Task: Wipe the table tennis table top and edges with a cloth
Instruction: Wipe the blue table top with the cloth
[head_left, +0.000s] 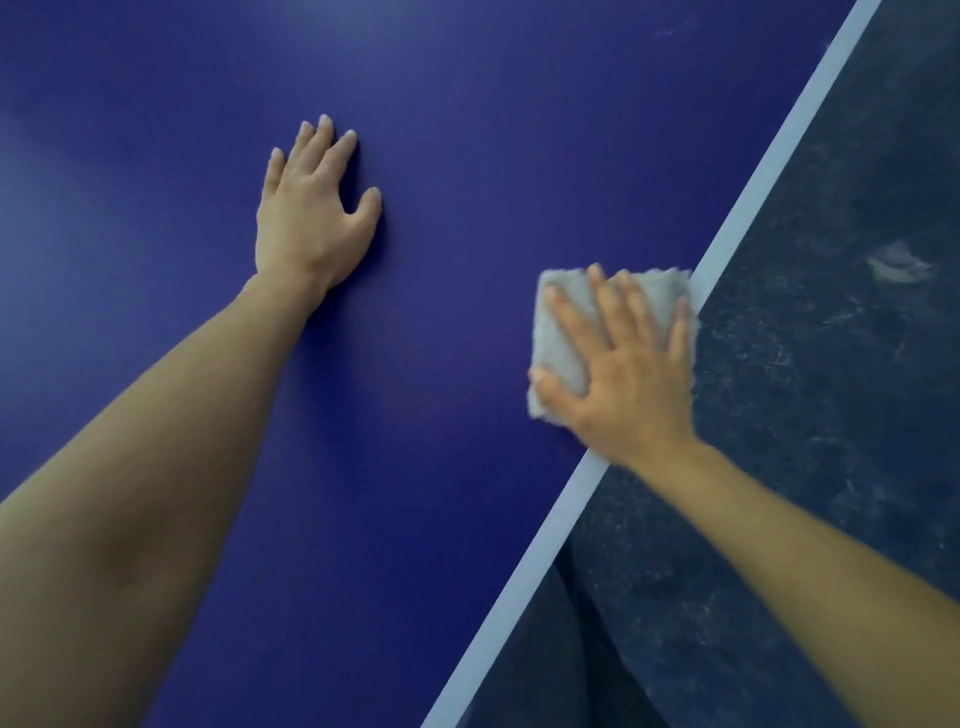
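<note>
On the left, the bare left forearm (156, 467) runs up from the bottom-left corner to the left hand (311, 208), which lies palm-down on the blue table top (467, 130). Fingers straight and slightly fanned, thumb out to the right, holding nothing. Hand throws a soft shadow on the surface just to its right.

Middle: bare blue surface between the two hands; they are well apart. Faint light sheen across the upper left of the top.

Right of centre: grey cloth (566, 332), folded into a rough rectangle with fuzzy edges, lies flat on the table right at the border. Its right edge overlaps the pale edge line (769, 171), which runs diagonally from bottom centre to the top-right corner. Right hand (628, 374) is on top of the cloth, palm-down, fingers straight and spread, thumb at the cloth's lower-left corner. It presses the cloth flat, not pinching it. Hand covers most of the cloth's lower right part and hides a short stretch of the edge line; the little-finger side sits over the table edge. Hand and cloth look slightly blurred.

Far right: beyond the edge line, dark floor (831, 364), scuffed, with pale streaks and one lighter smudge (901, 265). Right forearm (805, 545) crosses over the floor from the bottom-right corner to the hand. Below the hand, a darker shape sits against the table edge under the arm; cannot tell what it is.
</note>
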